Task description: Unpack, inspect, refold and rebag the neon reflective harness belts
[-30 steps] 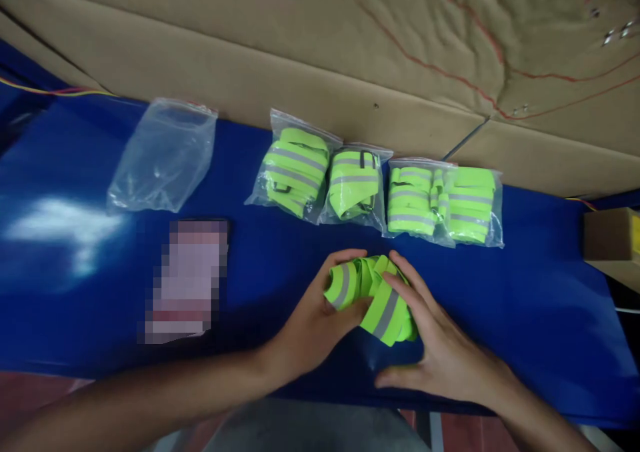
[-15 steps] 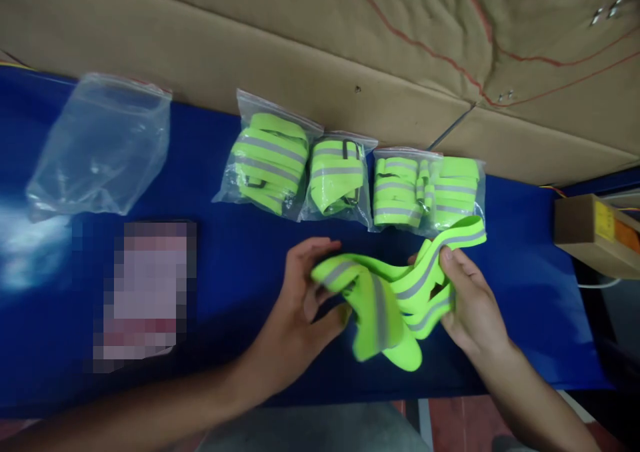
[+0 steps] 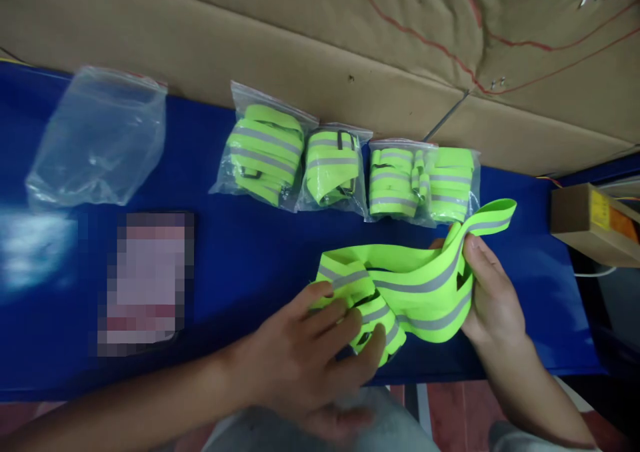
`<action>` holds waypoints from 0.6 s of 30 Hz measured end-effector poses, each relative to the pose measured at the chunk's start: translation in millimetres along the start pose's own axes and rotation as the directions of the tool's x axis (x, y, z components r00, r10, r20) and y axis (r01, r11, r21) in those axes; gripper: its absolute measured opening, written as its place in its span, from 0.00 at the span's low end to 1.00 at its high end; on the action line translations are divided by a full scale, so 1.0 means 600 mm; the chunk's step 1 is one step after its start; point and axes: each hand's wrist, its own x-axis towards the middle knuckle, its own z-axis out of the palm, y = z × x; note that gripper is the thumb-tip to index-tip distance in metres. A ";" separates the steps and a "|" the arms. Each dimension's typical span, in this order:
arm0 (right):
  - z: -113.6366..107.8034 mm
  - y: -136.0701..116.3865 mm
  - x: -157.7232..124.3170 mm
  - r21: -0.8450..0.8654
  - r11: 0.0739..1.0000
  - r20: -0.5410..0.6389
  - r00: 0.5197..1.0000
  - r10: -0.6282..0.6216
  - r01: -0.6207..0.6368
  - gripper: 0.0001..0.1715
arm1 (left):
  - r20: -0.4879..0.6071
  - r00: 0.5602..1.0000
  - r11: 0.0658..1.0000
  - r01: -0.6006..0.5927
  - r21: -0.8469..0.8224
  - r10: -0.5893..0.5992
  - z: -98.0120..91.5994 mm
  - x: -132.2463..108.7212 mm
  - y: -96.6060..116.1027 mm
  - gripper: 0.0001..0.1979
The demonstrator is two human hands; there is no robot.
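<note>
A neon-yellow reflective strap (image 3: 425, 280) with grey stripes hangs in loops above the blue table. My right hand (image 3: 493, 292) is closed on its right part, thumb on top, and one loop sticks out past the fingers. At the left end, the strap is bunched with dark buckle pieces showing. Over this bundle lies my left hand (image 3: 315, 352), its fingers bent and apart and touching the strap, its thumb well away below. Behind the hands, several clear zip bags hold folded straps of the same kind, among them a bagged strap (image 3: 265, 152) at the left.
An empty clear zip bag (image 3: 100, 139) lies at the back left of the blue table (image 3: 240, 265). Below it is a blurred-out rectangular object (image 3: 147, 279). A cardboard box (image 3: 590, 222) stands at the right edge. Brown covered padding (image 3: 280, 52) runs along the back.
My left hand has turned palm down and moved lower, its thumb now away from the strap. My right hand has shifted right, and the strap is spread wider. The view has moved slightly.
</note>
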 end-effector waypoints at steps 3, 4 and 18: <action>0.010 -0.003 -0.005 0.041 0.999 -0.002 1.000 0.009 -0.009 0.15 | -0.019 0.999 0.987 -0.022 0.162 0.025 -0.004 0.005 0.007 0.15; 0.015 -0.005 -0.009 0.064 0.997 0.013 0.999 0.030 -0.031 0.16 | -0.005 0.998 0.981 -0.061 0.184 0.063 -0.003 0.007 0.010 0.14; -0.044 -0.057 -0.036 0.260 0.946 -0.420 0.905 -0.068 0.192 0.09 | 0.249 0.969 0.960 -0.066 0.272 -0.003 -0.050 -0.040 0.051 0.16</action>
